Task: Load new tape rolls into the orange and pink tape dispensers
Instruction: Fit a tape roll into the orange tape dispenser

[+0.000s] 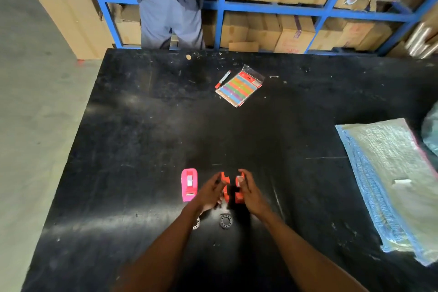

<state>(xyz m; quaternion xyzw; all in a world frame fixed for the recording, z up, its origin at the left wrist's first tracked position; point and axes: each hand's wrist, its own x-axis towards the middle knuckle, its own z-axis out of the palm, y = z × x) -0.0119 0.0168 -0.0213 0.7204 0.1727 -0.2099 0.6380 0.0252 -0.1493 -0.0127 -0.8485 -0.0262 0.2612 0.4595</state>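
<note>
The orange tape dispenser is split into two halves on the black table (142, 125). My left hand (209, 193) grips the left orange half (225, 186). My right hand (251, 191) grips the right orange half (239, 193); a dark gap shows between them. The pink tape dispenser (189, 184) lies flat just left of my left hand, untouched. One tape roll (225, 221) lies on the table just below my hands. A second tape roll (196, 223) is partly hidden under my left wrist.
A pack of coloured strips (239, 86) and a red marker (222, 79) lie at mid-table toward the back. A bundle of bubble-wrap sheets (388, 173) covers the right side. A person (169, 2) stands behind the table at blue shelving (272, 7) full of cardboard boxes.
</note>
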